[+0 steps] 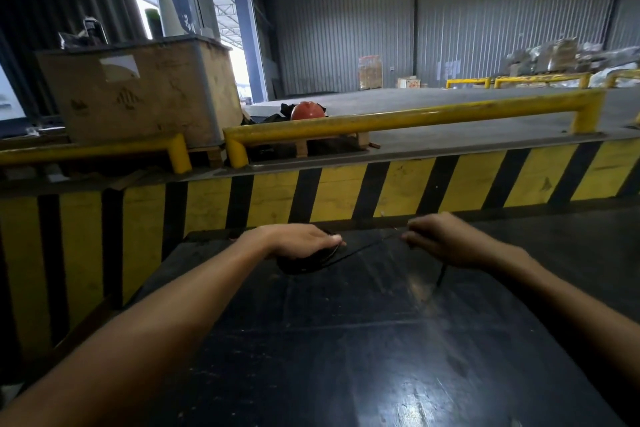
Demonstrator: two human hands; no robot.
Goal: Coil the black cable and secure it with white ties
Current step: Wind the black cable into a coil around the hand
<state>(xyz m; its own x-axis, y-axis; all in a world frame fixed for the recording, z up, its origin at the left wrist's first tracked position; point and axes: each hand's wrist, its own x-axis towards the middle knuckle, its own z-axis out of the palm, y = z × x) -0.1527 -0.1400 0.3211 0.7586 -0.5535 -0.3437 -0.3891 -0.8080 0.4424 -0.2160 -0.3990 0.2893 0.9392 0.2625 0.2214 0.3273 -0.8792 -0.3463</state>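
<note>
A small coil of black cable [304, 263] lies on the dark glossy table [346, 340] near its far edge. My left hand [298, 240] rests palm down on the coil and pins it. A thin strand of the cable [367, 246] runs taut from the coil to my right hand [446, 241], whose fingers are pinched on it. A short dark end [441, 276] hangs below the right hand. No white tie can be made out.
Just beyond the table stands a yellow-and-black striped barrier [346, 191] topped by yellow rails [398, 118]. A large wooden crate [138, 94] sits at the back left, an orange helmet [307, 111] behind the rail.
</note>
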